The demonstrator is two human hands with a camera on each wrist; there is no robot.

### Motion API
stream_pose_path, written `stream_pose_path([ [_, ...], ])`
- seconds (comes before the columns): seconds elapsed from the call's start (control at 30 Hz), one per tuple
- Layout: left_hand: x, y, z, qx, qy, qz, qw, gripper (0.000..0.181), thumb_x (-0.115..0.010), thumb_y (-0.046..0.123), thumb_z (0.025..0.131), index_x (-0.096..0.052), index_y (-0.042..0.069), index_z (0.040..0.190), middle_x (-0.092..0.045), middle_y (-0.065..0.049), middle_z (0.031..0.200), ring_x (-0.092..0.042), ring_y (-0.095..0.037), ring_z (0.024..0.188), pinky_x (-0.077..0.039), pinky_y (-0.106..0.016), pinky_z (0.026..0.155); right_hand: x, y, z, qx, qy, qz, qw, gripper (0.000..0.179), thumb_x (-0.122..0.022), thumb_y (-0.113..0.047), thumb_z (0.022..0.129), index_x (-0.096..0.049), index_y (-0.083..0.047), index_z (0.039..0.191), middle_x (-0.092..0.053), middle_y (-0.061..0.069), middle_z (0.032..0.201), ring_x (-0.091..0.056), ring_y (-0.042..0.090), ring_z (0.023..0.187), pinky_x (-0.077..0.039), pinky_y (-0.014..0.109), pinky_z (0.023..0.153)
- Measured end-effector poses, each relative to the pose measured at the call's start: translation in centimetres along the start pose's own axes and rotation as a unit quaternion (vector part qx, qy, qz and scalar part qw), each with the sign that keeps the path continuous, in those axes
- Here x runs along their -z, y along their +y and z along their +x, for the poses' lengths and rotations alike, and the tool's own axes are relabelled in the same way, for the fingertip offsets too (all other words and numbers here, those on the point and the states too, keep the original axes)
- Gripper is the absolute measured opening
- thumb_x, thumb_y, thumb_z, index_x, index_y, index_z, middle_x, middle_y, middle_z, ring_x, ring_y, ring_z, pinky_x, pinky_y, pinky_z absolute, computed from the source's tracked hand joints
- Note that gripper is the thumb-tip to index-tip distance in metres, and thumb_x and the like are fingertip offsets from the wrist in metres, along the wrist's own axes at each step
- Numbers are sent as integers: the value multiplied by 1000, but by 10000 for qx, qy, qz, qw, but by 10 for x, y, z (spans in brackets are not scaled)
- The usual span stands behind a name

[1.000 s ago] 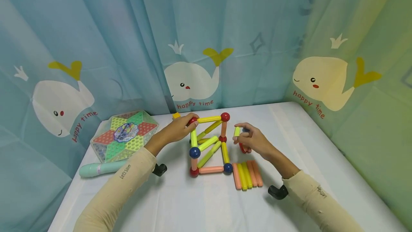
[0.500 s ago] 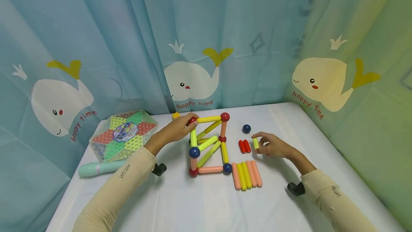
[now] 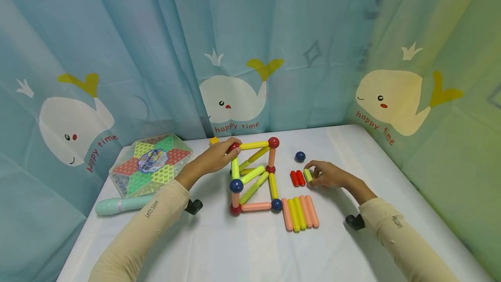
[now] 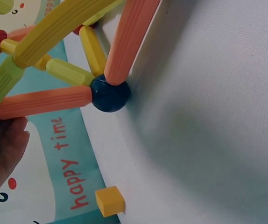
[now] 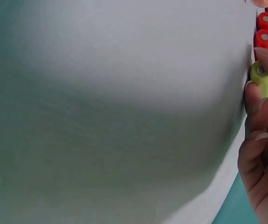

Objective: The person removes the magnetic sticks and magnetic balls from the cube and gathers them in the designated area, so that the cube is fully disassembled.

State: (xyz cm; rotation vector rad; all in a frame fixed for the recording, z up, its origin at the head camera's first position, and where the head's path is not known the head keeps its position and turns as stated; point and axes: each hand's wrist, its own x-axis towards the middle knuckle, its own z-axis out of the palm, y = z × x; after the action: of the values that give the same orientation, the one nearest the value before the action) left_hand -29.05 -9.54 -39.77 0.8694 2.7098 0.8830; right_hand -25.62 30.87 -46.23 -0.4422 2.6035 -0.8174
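Note:
A cube-like frame of magnetic sticks and balls stands on the table, with a blue ball (image 3: pixel 236 186) at its near upper corner. My left hand (image 3: pixel 214 156) grips the red ball (image 3: pixel 234 146) at the far upper left corner; fingers partly cover it. To the right, my right hand (image 3: pixel 329 175) pinches a short yellow-green magnetic stick (image 3: pixel 308 175) between thumb and fingers, low at the tabletop. Two short red sticks (image 3: pixel 297 178) lie just left of it. In the right wrist view, the yellow-green stick (image 5: pixel 261 77) shows its metal end between the fingertips.
A row of pink and yellow sticks (image 3: pixel 300 213) lies nearer the front. A loose blue ball (image 3: pixel 300 156) sits behind the red sticks. On the left are a Chinese checkers board (image 3: pixel 152 162) and a mint-green cylindrical object (image 3: pixel 123 204). A yellow cube (image 4: pixel 109 201) lies behind the frame.
My right hand has moved right and down from beside the frame, then slightly left, bringing the yellow-green stick next to the red ones. The left hand stays at its corner.

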Motion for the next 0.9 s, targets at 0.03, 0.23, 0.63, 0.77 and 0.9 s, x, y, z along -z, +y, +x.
stream_pose_path([
  [0.03, 0, 0, 0, -2, 1, 3, 10000, 36, -46, 35, 107, -49, 18, 138, -61, -4, 104, -56, -18, 88, -50, -30, 76, 0, 0, 1, 13, -26, -15, 10000, 56, -79, -22, 87, -53, -5, 133, -62, 8, 95, -55, 18, 75, -51, 30, 66],
  [0.23, 0, -1, 0, -16, 2, -21, 10000, 36, -46, 36, 107, -49, 18, 138, -60, -4, 103, -56, -19, 87, -50, -29, 74, 0, -3, 4, -12, -106, -16, 9999, 67, -82, -27, 84, -51, -5, 139, -60, 6, 92, -54, 18, 79, -49, 29, 68],
  [0.63, 1, -1, 0, -15, 46, 43, 10000, 36, -45, 37, 107, -49, 20, 138, -60, -4, 105, -56, -20, 89, -50, -31, 77, 1, -4, -2, 247, 126, -91, 9996, 63, -83, -24, 83, -56, -3, 135, -65, 6, 102, -55, 21, 92, -50, 32, 80],
  [0.77, 0, -1, 0, 13, 44, 19, 10000, 36, -45, 36, 107, -49, 20, 139, -60, -3, 105, -56, -20, 90, -50, -31, 77, 0, -6, -4, 240, 93, -18, 9997, 65, -82, -24, 85, -53, -4, 139, -66, 13, 113, -55, 24, 94, -53, 32, 81],
  [0.9, -1, -1, 1, 26, 23, -26, 10000, 36, -46, 36, 107, -49, 20, 139, -61, -4, 106, -56, -19, 90, -51, -31, 77, 4, -9, -9, 272, 166, -21, 9995, 69, -81, -27, 86, -49, -3, 143, -66, 17, 118, -59, 26, 96, -56, 35, 81],
])
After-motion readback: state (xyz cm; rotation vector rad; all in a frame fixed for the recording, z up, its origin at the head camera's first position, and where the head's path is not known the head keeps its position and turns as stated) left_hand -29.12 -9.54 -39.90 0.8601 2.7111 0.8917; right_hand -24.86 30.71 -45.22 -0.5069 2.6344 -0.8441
